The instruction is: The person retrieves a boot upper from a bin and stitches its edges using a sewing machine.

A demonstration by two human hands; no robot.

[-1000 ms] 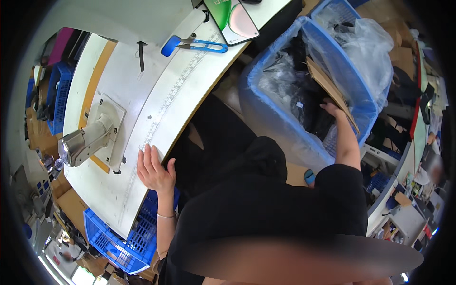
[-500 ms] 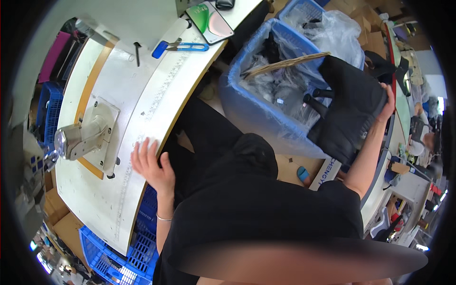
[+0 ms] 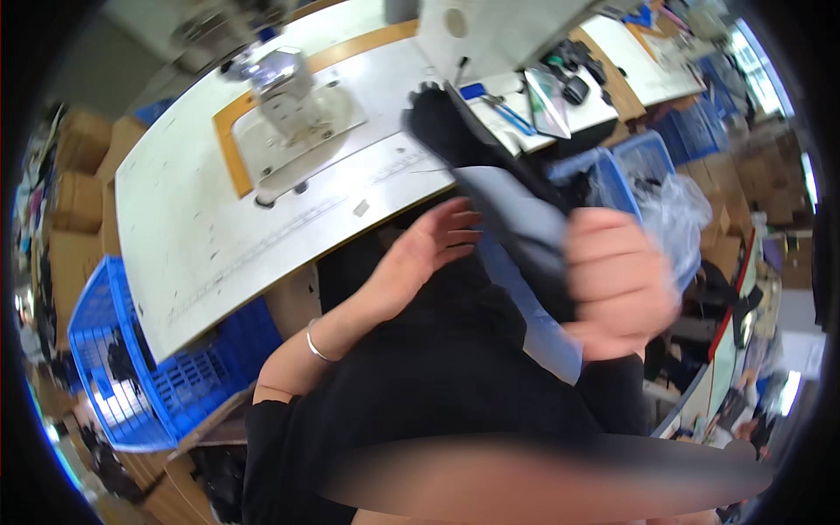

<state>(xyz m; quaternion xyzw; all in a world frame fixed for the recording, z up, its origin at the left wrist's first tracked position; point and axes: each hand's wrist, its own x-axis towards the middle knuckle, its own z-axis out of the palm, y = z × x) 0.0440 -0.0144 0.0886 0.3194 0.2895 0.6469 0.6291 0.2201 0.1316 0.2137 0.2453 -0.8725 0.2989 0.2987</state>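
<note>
My right hand (image 3: 619, 284) is closed, blurred by motion, around a long black piece with a grey inner side (image 3: 516, 210). The piece slants up and left, its dark far end over the edge of the white worktable (image 3: 254, 249). Exactly what kind of article it is, the blur hides. My left hand (image 3: 429, 245), with a bracelet at the wrist, has its fingers apart and slightly curved. Its fingertips come close to the piece; whether they touch it I cannot tell.
On the table stand a metal machine post (image 3: 284, 92), blue thread snips (image 3: 507, 114) and a phone (image 3: 547, 103). A blue crate (image 3: 131, 350) is at the left below the table. Blue bins with clear plastic bags (image 3: 678, 219) stand at the right.
The view has turned. My right hand has brought the black piece from over the blue bin to in front of me, beside the table. My left hand has left the tabletop and come near it.
</note>
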